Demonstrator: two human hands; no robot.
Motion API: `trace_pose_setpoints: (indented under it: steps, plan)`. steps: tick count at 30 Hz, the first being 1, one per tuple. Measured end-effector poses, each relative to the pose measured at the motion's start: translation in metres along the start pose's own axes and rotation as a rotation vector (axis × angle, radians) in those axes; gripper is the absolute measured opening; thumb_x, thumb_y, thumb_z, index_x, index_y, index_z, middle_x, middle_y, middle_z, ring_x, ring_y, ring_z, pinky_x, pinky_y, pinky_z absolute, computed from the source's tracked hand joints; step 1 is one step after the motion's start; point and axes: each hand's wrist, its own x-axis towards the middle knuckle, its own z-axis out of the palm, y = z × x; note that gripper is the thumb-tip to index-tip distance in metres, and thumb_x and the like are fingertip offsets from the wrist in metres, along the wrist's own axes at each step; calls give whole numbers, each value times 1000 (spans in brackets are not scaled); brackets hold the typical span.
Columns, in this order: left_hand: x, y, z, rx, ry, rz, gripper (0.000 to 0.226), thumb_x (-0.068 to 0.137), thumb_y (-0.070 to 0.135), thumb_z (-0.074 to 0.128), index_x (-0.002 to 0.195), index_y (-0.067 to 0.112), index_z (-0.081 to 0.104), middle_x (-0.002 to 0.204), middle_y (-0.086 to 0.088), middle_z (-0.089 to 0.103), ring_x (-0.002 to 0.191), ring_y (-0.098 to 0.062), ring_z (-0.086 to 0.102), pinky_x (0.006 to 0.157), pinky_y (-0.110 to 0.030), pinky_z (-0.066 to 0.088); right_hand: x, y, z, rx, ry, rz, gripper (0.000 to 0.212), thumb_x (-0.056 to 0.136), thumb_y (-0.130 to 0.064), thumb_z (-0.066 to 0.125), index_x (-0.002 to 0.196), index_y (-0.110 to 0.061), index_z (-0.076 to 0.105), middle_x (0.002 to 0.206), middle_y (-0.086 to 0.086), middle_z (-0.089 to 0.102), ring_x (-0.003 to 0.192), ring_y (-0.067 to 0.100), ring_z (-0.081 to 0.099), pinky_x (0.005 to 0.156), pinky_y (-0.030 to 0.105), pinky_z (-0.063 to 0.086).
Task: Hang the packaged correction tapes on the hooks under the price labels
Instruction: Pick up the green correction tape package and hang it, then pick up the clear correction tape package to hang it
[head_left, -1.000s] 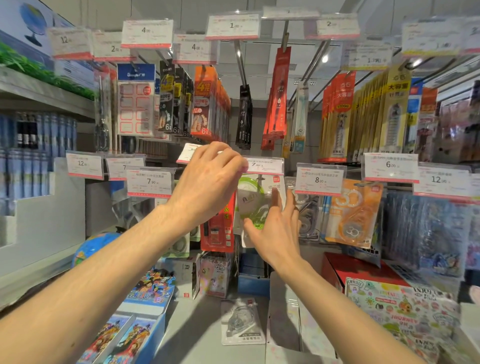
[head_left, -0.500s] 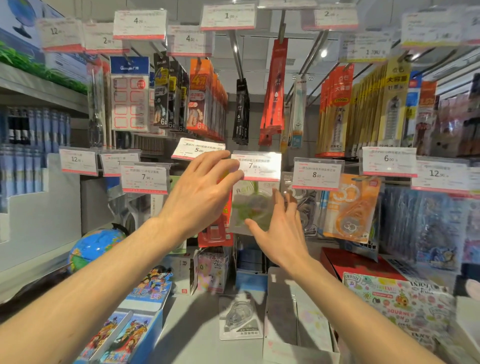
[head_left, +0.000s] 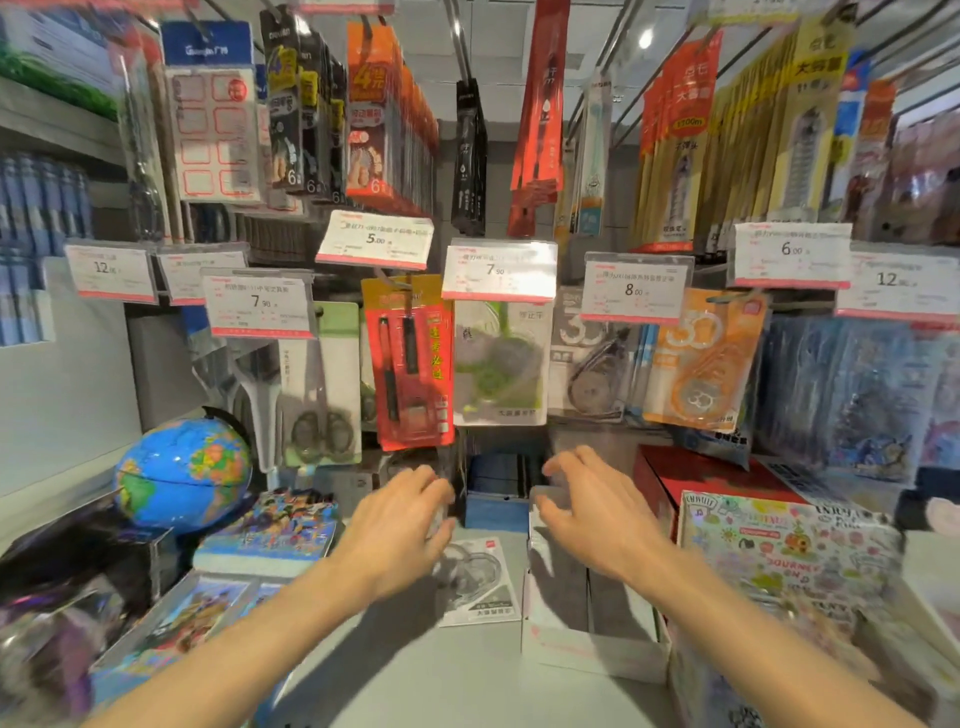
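While both hands are hovering low over the counter, nothing is being carried; the left hand (head_left: 400, 525) is sitting with fingers loosely curled and empty, just above a packaged correction tape (head_left: 480, 584) lying flat on the grey counter (head_left: 467, 675); the right hand (head_left: 597, 512) is spreading relaxed fingers over an open white box (head_left: 587, 644), also empty. One green-printed correction tape pack (head_left: 498, 364) is hanging on the hook under the 7.90 price label (head_left: 498, 270), beside a red pen pack (head_left: 410, 364) and an orange tape pack (head_left: 704, 364). My read: we are sitting between hangs, at the pickup step; next move is calling for pinching the flat pack by its edge, lifting it, finding the hang hole and threading it onto that hook behind the label. Motion blur is hiding finger detail.
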Motion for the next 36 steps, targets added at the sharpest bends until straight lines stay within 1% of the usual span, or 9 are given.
trace_pose_setpoints:
  steps: [3, 5, 8, 12, 17, 23, 28, 32, 36]
  plan:
    - [-7, 0, 52, -195, -332, -285, 48, 93, 54, 52, 128, 22, 54, 129, -1, 55, 120, -23, 54, 99, -37, 46, -10, 11, 17, -61, -196, 29, 34, 93, -40, 53, 122, -23, 61, 124, 0, 56, 112, 27, 59, 88, 37, 49]
    - [-9, 4, 76, -278, -435, -380, 64, 87, 66, 55, 129, 18, 55, 130, -4, 53, 118, -25, 54, 101, -40, 46, -16, 17, 27, -80, -293, 31, 31, 91, -38, 54, 114, -22, 66, 118, 1, 60, 107, 25, 61, 84, 35, 48]
    - [-7, 12, 98, -280, -513, -446, 74, 81, 73, 56, 126, 14, 57, 129, -7, 50, 121, -28, 52, 102, -41, 45, -22, 25, 36, -89, -396, 37, 27, 86, -39, 54, 103, -22, 68, 112, 1, 60, 102, 26, 61, 84, 38, 51]
    - [1, 20, 111, -278, -488, -453, 71, 80, 72, 58, 125, 17, 58, 129, -5, 47, 123, -26, 48, 101, -39, 45, -24, 32, 42, -91, -458, 49, 27, 86, -39, 58, 104, -22, 67, 112, 0, 61, 101, 25, 60, 87, 38, 50]
    - [4, 20, 118, -284, -437, -460, 47, 91, 60, 56, 109, 17, 58, 125, -4, 48, 119, -24, 48, 100, -38, 46, -26, 37, 48, -81, -478, 56, 25, 85, -44, 61, 102, -25, 64, 111, -3, 60, 98, 23, 58, 84, 34, 47]
    - [-1, 10, 119, -269, -434, -416, 43, 99, 50, 48, 120, 14, 56, 129, -7, 47, 123, -26, 43, 105, -38, 42, -24, 38, 47, -38, -480, 80, 23, 82, -43, 61, 100, -27, 63, 110, -3, 59, 99, 24, 58, 85, 36, 49]
    - [-7, -4, 109, -437, -390, -427, 34, 99, 47, 49, 115, 17, 55, 127, -6, 46, 115, -23, 52, 104, -35, 43, -25, 38, 44, 12, -447, 77, 25, 87, -39, 57, 106, -24, 66, 111, -3, 61, 100, 21, 58, 81, 32, 46]
    - [-15, -3, 95, -511, -314, -396, 43, 99, 51, 49, 129, 19, 50, 129, 1, 45, 119, -18, 52, 101, -30, 40, -24, 32, 39, 98, -387, 86, 24, 91, -38, 56, 105, -21, 66, 104, -3, 63, 98, 20, 58, 79, 30, 43]
    - [-20, 11, 75, -598, -191, -309, 37, 99, 50, 51, 127, 26, 47, 128, 10, 45, 117, -6, 48, 96, -22, 37, -23, 23, 31, 232, -314, 124, 39, 96, -41, 53, 130, -22, 56, 110, -2, 67, 100, 15, 60, 87, 29, 46]
